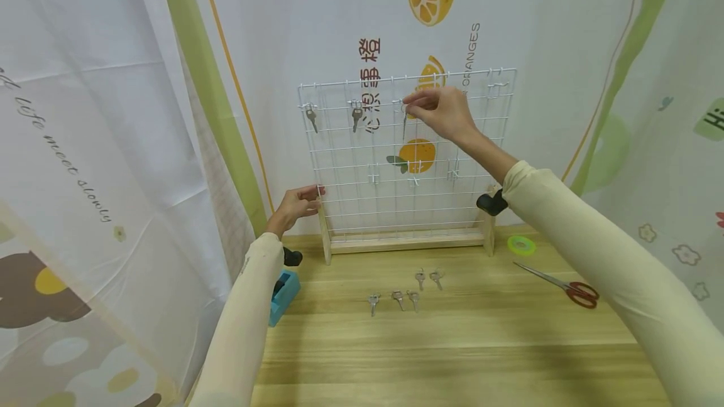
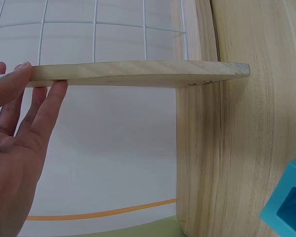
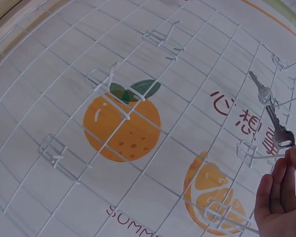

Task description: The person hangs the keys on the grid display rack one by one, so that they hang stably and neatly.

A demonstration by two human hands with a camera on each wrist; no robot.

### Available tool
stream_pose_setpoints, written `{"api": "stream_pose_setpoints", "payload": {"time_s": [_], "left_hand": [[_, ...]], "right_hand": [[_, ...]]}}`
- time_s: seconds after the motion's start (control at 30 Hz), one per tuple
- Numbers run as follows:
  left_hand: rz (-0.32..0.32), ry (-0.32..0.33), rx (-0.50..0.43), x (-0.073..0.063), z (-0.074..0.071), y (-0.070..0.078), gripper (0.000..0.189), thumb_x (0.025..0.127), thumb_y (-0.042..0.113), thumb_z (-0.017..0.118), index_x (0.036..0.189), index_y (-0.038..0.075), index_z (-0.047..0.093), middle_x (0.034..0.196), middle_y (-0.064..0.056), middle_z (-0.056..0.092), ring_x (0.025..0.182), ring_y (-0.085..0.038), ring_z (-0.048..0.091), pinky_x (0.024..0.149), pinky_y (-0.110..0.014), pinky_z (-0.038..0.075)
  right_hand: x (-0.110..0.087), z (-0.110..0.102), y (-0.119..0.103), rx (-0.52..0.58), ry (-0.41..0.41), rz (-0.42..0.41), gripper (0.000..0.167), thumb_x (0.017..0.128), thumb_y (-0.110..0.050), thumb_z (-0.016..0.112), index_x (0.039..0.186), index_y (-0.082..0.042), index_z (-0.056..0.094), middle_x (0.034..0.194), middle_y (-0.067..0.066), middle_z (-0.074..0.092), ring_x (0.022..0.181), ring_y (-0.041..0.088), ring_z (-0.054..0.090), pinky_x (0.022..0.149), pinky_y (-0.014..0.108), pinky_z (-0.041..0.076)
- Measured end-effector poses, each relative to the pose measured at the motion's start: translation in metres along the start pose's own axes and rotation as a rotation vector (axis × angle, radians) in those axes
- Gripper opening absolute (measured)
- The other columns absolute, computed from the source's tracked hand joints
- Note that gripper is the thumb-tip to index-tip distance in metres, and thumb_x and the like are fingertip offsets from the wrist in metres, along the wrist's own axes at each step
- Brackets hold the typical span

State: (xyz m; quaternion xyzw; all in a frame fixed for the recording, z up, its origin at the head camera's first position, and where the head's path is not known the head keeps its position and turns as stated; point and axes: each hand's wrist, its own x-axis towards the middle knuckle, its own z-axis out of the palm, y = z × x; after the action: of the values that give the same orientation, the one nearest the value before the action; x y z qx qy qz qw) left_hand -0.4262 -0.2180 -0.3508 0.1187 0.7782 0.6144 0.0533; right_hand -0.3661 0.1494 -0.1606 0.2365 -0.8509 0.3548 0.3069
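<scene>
1. Five loose keys (image 1: 398, 298) lie on the wooden table (image 1: 452, 350) in front of the wire grid (image 1: 362, 146); scissors (image 1: 557, 282) and a tape roll (image 1: 511, 245) lie to the right, and a blue holder (image 1: 287, 294) sits beside the left sleeve (image 1: 240, 316).
2. A cloth (image 1: 334, 11) printed with oranges hangs behind the grid; the right hand (image 1: 444, 112) hides part of the grid from the head view.
3. The grid is thin white wire in rectangular cells with wire hooks on it, set in a pale wooden base (image 1: 407, 244). Two hung keys (image 1: 357, 118) are at the left and next upper hooks.
4. The tabletop has streaked grain; the keys are metallic, the tape a flat yellow-green ring, the scissor handles red.
5. The left hand (image 2: 19, 133) pinches the wooden upright (image 2: 138, 71), thumb on one side, fingers on the other.
6. The right hand's fingertips pinch a key (image 3: 281, 134) at a third upper hook (image 3: 266, 157); whether it is on the hook, I cannot tell.
</scene>
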Motion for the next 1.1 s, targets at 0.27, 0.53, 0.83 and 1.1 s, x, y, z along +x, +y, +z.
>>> {"api": "stream_pose_setpoints", "payload": {"time_s": [0.27, 0.53, 0.83, 1.1], "left_hand": [[-0.002, 0.009, 0.007, -0.002, 0.002, 0.001, 0.047, 0.104, -0.007, 0.056, 0.150, -0.001, 0.053, 0.155, -0.019, 0.050, 0.142, -0.035, 0.049, 0.112, -0.048, 0.048], [0.001, 0.012, -0.002, -0.002, 0.002, 0.002, 0.048, 0.103, -0.007, 0.057, 0.151, 0.000, 0.053, 0.155, -0.019, 0.050, 0.142, -0.035, 0.049, 0.112, -0.049, 0.048], [0.011, 0.008, -0.011, -0.002, 0.001, 0.001, 0.049, 0.103, -0.007, 0.057, 0.152, 0.001, 0.052, 0.154, -0.020, 0.051, 0.141, -0.035, 0.050, 0.112, -0.049, 0.048], [0.008, -0.002, -0.004, 0.001, -0.001, -0.002, 0.049, 0.103, -0.006, 0.057, 0.152, 0.001, 0.052, 0.155, -0.019, 0.050, 0.142, -0.034, 0.049, 0.112, -0.048, 0.048]], "right_hand": [[0.010, -0.001, 0.000, 0.002, 0.027, 0.057, 0.019, 0.096, -0.016, 0.078, 0.112, -0.007, 0.081, 0.105, 0.011, 0.079, 0.089, 0.015, 0.077, 0.071, 0.013, 0.053], [0.016, 0.004, 0.000, -0.007, 0.027, 0.067, 0.019, 0.096, -0.016, 0.077, 0.113, -0.008, 0.081, 0.107, 0.011, 0.079, 0.091, 0.017, 0.076, 0.068, 0.014, 0.052], [0.019, 0.016, 0.008, -0.014, 0.060, 0.071, 0.018, 0.097, -0.012, 0.075, 0.113, -0.005, 0.080, 0.108, 0.013, 0.079, 0.096, 0.028, 0.076, 0.070, 0.014, 0.053], [0.020, 0.022, 0.010, -0.021, 0.041, 0.094, 0.023, 0.099, -0.012, 0.073, 0.121, -0.005, 0.078, 0.114, 0.014, 0.077, 0.102, 0.028, 0.075, 0.083, 0.030, 0.061]]}}
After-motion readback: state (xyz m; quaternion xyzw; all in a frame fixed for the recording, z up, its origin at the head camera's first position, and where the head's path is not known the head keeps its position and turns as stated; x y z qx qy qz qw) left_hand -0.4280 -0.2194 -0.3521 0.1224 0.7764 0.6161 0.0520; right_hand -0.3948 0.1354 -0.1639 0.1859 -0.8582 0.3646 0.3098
